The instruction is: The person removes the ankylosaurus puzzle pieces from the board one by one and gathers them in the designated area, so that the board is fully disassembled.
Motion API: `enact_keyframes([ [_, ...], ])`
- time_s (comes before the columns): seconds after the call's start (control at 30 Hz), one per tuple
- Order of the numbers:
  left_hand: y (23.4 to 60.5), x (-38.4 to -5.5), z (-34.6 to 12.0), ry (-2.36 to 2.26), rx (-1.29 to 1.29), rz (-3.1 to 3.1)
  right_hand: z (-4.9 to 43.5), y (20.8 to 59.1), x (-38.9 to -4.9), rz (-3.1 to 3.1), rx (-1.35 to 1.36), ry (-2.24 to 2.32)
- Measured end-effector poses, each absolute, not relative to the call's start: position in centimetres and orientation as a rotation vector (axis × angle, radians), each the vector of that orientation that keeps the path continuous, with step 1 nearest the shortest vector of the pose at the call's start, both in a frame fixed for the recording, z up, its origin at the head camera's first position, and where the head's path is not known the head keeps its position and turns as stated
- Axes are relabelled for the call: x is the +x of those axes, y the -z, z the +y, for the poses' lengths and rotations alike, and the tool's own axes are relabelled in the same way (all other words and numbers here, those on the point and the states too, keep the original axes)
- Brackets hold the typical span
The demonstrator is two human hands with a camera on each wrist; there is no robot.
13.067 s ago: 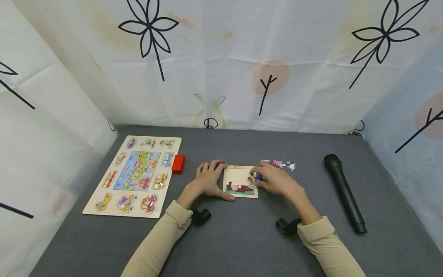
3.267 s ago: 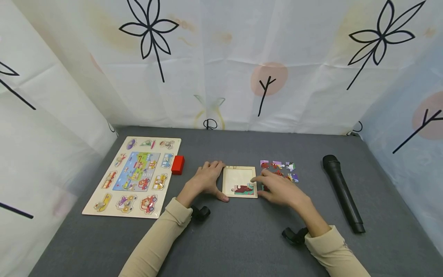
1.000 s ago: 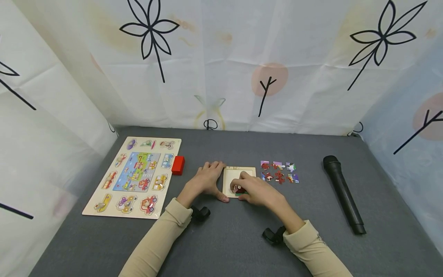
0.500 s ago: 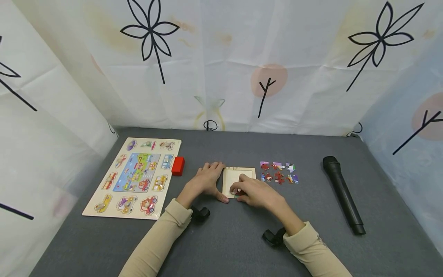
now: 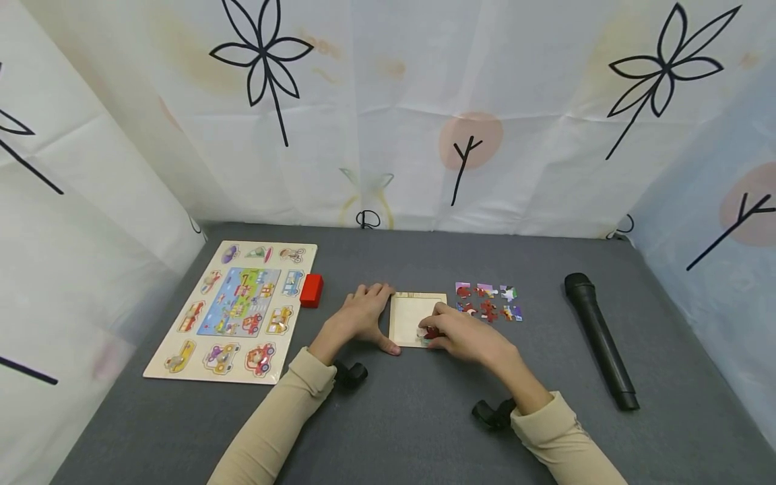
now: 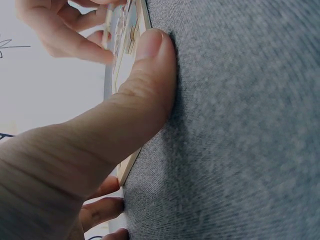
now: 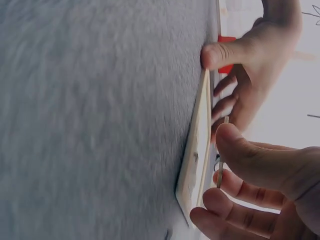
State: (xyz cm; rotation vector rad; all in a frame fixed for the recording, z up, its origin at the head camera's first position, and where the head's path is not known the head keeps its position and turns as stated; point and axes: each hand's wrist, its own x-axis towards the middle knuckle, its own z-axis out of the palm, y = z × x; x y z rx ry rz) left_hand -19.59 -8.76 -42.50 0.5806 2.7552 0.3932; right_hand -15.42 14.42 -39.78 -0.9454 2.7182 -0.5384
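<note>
My right hand [image 5: 467, 335] pinches a jigsaw puzzle piece [image 5: 432, 333], dark red and pale, over the right half of a small square wooden puzzle tray [image 5: 407, 313]. In the right wrist view the piece [image 7: 220, 172] shows edge-on as a thin wooden strip between thumb and fingertips, raised above the tray [image 7: 192, 170]. My left hand [image 5: 362, 318] lies spread along the tray's left side. Its thumb [image 6: 155, 65] presses at the near edge while the fingers touch the far left corner. The tray's visible floor is bare pale wood; its lower right part is hidden by my right hand.
Several loose puzzle pieces [image 5: 488, 308] lie in two rows just right of the tray. A large vehicle puzzle board [image 5: 172, 353] and a red block [image 5: 312, 291] lie at the left. On the right is a black microphone [image 5: 603, 343].
The tray's bottom-row pieces have come out, and a second row of loose pieces lies at the right. In the last half second my right hand has shifted right with a piece; my left stays put.
</note>
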Motion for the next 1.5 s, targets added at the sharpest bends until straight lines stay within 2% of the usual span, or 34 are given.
enact_keyframes([
  [0.73,42.3,-19.5,-8.8,-0.400,0.592,2.753,23.3,40.0,-14.3,2.813,-0.725,0.517],
  [1.5,42.4,-19.5,-8.8,-0.416,0.605,2.756,23.5,40.5,-15.0,2.838,-0.645,0.476],
])
